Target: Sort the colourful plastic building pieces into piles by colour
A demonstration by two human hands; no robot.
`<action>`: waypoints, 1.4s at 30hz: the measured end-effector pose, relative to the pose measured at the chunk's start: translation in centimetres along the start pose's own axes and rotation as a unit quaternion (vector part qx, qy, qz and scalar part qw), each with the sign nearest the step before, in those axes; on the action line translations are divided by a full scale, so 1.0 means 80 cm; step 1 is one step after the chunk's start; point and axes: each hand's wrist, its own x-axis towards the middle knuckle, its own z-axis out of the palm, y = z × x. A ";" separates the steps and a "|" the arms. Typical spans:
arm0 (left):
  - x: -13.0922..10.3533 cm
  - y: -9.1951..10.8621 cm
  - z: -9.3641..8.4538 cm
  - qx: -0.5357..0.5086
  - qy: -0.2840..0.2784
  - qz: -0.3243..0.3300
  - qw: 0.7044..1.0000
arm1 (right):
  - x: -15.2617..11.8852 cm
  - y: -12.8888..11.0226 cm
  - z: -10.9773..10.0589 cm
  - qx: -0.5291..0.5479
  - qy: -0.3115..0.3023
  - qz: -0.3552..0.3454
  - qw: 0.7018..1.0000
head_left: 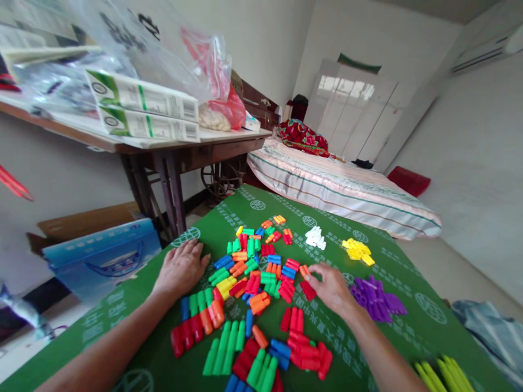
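Note:
A mixed heap of bullet-shaped plastic toy blocks [239, 286] in red, green, blue, orange and yellow spreads over the green table [392, 354]. My left hand [182, 269] lies flat at the left edge of the heap, holding nothing. On the right side, my right hand [329, 286] pinches an orange toy block [304, 271] between thumb and fingers. Just below that block is a red block [308, 290] on the table. Purple blocks [376, 298] form a pile to the right of my right wrist. Farther back sit white blocks [315, 238] and yellow blocks [358, 250].
Lime-green blocks [443, 375] lie at the near right corner. A side table [134, 142] on the left bears plastic bags and boxes [147, 111]. Beyond the green table stands a bed [343, 185]. A blue box [104, 258] is on the floor at left.

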 end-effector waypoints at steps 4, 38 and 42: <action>-0.003 0.001 0.000 -0.016 0.014 -0.003 1.000 | -0.043 -0.032 0.025 0.038 0.026 -0.003 0.999; -0.014 0.005 -0.007 -0.019 0.009 0.001 1.000 | -0.115 -0.060 0.067 0.088 0.111 -0.053 0.988; -0.011 0.005 -0.009 -0.014 0.001 0.003 1.000 | -0.114 -0.062 0.067 0.091 0.129 -0.063 0.986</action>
